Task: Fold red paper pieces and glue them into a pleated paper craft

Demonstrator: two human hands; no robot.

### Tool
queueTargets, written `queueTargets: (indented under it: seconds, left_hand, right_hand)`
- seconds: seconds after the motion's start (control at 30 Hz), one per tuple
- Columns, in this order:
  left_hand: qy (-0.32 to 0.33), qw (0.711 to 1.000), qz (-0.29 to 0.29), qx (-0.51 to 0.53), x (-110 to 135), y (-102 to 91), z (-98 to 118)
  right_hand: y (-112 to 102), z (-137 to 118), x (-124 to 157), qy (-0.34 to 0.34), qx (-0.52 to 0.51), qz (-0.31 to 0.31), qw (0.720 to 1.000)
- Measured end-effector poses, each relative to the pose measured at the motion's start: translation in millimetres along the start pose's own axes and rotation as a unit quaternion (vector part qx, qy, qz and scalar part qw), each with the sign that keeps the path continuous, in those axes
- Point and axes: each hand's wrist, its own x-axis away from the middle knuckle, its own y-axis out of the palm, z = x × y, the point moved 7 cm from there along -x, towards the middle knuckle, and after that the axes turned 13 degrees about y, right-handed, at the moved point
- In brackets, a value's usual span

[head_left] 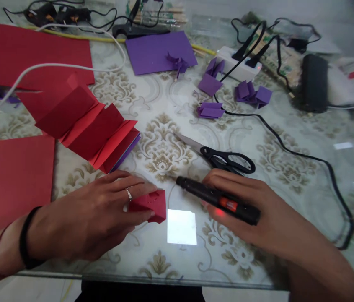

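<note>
My left grip [98, 209] pinches a small folded red paper [160, 202] near the front edge of the bench [126, 264]; my right grip [258, 197] holds a black tool [200, 191]. Folding looks done there (pleated strip [82, 107] too); the red sheet [16, 167] leftward seems unworked.

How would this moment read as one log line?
left hand: holds folded red paper; right hand: holds black tool; tool: apart from paper; scissors: on table
</note>
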Motion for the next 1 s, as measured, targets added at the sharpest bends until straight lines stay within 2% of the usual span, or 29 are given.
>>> queueTargets:
  seconds: [0.13, 0.23, 0.3, 0.43, 0.53, 0.57, 0.67, 0.77, 0.87, 1.0]
  left_hand:
    - [-0.003, 1.0, 0.002, -0.014, 0.3, 0.4, 1.0]
    - [-0.007, 1.0, -0.001, -0.024, 0.7, 0.9, 1.6]
    - [0.0, 1.0, 0.004, -0.025, 0.6, 0.2, 2.9]
    - [0.012, 1.0, 0.016, -0.02, -0.3, -0.9, 3.7]
    - [0.009, 1.0, 0.011, -0.016, -1.2, 0.3, 2.2]
    - [0.009, 1.0, 0.01, -0.015, -1.5, 0.5, 1.8]
    - [0.009, 1.0, 0.004, -0.014, -2.3, 1.7, 1.1]
    - [0.011, 1.0, 0.001, -0.013, -2.6, 2.6, 1.0]
    - [0.015, 1.0, 0.009, -0.014, -2.6, 0.9, 2.3]
    - [0.021, 0.999, 0.039, -0.017, -2.9, -5.8, 4.9]
  right_hand:
    - [1.7, 14.9, -3.6, 0.031, 0.089, 0.06, 0.994]
    - [3.9, 24.3, -4.1, 0.024, 0.139, 0.094, 0.986]
    - [3.8, 26.3, -3.2, 0.01, 0.154, 0.095, 0.983]
    - [-3.9, 11.3, 2.7, -0.032, 0.152, 0.094, 0.983]
    - [-9.1, -12.3, 9.1, -0.065, 0.11, 0.138, 0.982]
    - [-4.6, -21.9, 11.0, -0.094, 0.087, 0.129, 0.983]
    - [23.3, -39.4, 11.3, -0.143, 0.081, 0.049, 0.985]
    - [42.4, -44.2, 9.1, -0.161, 0.111, 0.033, 0.98]
    - [50.3, -45.2, 7.6, -0.173, 0.128, 0.029, 0.976]
    - [50.5, -45.9, 8.0, -0.177, 0.132, 0.035, 0.975]
